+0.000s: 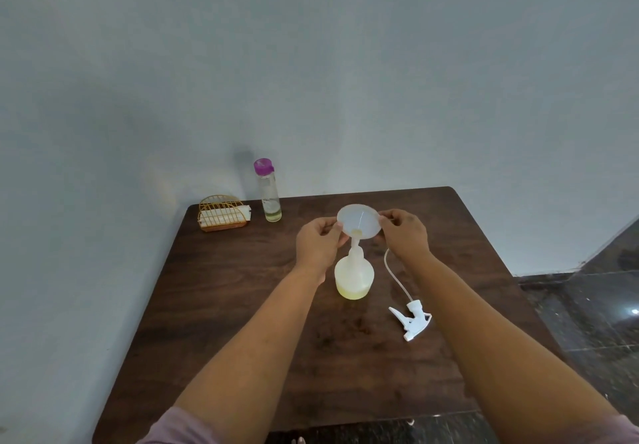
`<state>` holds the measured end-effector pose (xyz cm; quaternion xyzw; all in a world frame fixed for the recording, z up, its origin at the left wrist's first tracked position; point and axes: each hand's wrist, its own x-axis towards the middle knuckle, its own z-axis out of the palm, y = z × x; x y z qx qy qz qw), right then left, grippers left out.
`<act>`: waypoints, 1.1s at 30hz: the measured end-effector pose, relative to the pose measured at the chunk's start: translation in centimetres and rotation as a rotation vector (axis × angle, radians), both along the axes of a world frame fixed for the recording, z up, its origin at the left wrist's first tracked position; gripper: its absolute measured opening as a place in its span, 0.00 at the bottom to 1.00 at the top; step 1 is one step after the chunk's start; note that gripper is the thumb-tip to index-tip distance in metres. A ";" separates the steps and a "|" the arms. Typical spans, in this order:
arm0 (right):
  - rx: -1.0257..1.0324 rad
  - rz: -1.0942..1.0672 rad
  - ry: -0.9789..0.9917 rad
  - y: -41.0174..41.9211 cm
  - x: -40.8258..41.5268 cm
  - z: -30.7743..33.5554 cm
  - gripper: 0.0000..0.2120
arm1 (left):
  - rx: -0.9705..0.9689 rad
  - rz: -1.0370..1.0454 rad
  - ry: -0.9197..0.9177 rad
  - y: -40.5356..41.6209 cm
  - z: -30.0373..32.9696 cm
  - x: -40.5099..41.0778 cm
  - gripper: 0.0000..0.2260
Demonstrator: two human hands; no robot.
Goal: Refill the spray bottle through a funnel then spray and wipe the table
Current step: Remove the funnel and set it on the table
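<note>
Translucent funnel sits in the spray bottle holding shallow yellow liquid.

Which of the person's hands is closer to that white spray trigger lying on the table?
Right. The right hand pinches the funnel rim, above the spray trigger; the left hand holds the opposite rim, farther off.

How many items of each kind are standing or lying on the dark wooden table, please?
Bottles: 2, the translucent spray bottle holding some yellow liquid and the clear purple-capped bottle
Funnels: 1, translucent white funnel
Trigger sprayer heads: 1, white with tube
Wire holders: 1, gold, with white cloth
Total: 5
</note>
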<state>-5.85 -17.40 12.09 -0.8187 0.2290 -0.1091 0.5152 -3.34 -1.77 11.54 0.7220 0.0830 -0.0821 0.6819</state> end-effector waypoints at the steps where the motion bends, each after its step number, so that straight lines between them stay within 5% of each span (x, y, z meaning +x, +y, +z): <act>1: -0.013 0.002 -0.012 0.0 0.0 0.1 0.10 | 0.001 0.005 -0.008 0.0 0.1 0.0 0.09; 33: -0.129 0.035 -0.040 0.2 -0.4 -1.5 0.10 | 0.128 -0.004 0.005 -0.5 -1.8 0.0 0.11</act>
